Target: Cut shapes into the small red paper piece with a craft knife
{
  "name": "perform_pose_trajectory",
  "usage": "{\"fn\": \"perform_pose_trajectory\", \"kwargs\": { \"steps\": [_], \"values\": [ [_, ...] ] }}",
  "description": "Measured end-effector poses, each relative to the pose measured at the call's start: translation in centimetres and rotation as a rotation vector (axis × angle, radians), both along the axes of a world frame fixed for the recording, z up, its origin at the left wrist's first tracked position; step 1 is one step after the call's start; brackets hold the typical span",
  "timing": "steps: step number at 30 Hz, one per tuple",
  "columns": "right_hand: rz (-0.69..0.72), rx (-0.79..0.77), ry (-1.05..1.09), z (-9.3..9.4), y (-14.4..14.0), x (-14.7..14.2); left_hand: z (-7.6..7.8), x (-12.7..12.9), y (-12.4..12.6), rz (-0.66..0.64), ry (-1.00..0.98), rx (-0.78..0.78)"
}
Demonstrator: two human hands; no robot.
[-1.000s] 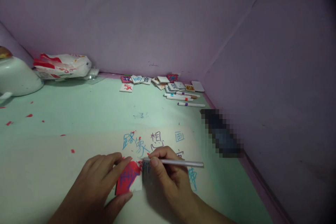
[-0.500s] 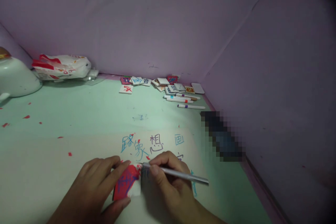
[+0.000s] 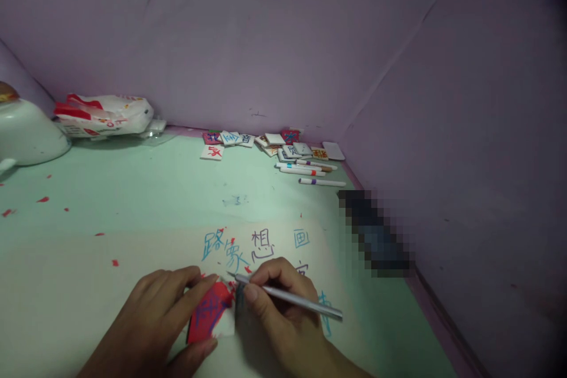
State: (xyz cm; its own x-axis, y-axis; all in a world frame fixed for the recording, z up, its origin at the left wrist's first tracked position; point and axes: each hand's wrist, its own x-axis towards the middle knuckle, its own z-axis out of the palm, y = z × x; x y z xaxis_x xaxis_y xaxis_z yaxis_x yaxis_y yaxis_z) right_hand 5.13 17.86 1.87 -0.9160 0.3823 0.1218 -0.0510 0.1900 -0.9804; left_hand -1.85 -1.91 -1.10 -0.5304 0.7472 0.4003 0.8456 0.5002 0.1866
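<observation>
Head view, the only feed I have. Item: one square tile (image 3: 209,310), coated red with a purple character, its near right part bare white; lying on a cream sheet (image 3: 66,295) lettered in blue and purple, spread over the pale green counter (image 3: 177,201). Item: left hand (image 3: 162,307), grip pinching the square tile across its face, index fingertip at the far edge, thumb at the near edge. Item: right hand (image 3: 283,301), thumb and fingers closed round a silver pen-style craft knife (image 3: 305,301), its point directed left, near the far edge of the square tile; whether it touches, I cannot tell. Hazards, by my judgement: first, the point sits just beside the left index fingertip, so a skid off the coating could run into skin. Second, the square tile is braced at two edges only; a hard sideways push on its free right side could swivel it loose. Third, a stroke overrunning the edge could score the cream sheet. Fourth, loose red flakes (image 3: 116,263) could work beneath the square tile and make it rock. Remainder: felt-tip markers (image 3: 303,171) and a heap of character tiles (image 3: 231,138) near the foot of the wall (image 3: 221,41), well apart from the blade; low risk.
</observation>
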Motion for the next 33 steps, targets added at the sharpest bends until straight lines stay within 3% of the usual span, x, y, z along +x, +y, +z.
{"fn": "perform_pose_trajectory", "kwargs": {
  "steps": [18,25,33],
  "values": [
    [-0.004,0.017,-0.062,-0.68,0.11,0.44,-0.47,-0.22,-0.51,-0.034,0.000,-0.024],
    [0.051,-0.116,0.027,-0.42,-0.07,0.03,-0.48,-0.16,-0.62,-0.026,-0.001,-0.033],
    [0.073,-0.145,0.040,-0.73,-0.09,0.16,-0.13,0.51,0.28,0.045,-0.072,0.068]
  ]
}}
